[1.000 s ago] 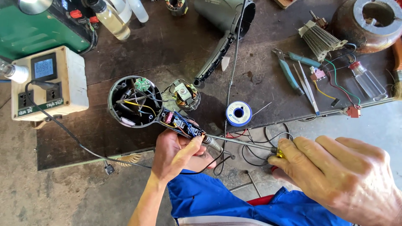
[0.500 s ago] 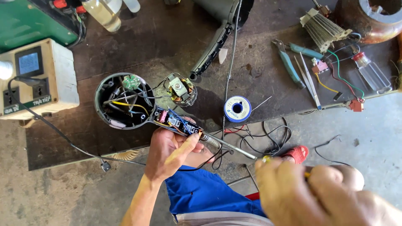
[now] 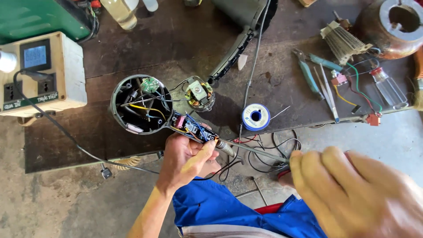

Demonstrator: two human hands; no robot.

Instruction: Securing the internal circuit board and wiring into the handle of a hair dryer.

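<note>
Left hand (image 3: 187,161) still pinches the opened dryer (image 3: 145,105) handle at the bench (image 3: 132,53) edge, while the right hand (image 3: 357,194), fingers pressed together, has pulled back toward 4 o'clock off the cord (image 3: 257,150), so rewiring looks paused.

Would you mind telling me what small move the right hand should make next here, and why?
Probably bring the right hand back toward the opened handle, guiding the thin rod to the exposed wiring. The left hand has its grip on that handle, while the right hand is blurred and close to the camera, off to the right of the work.
</note>
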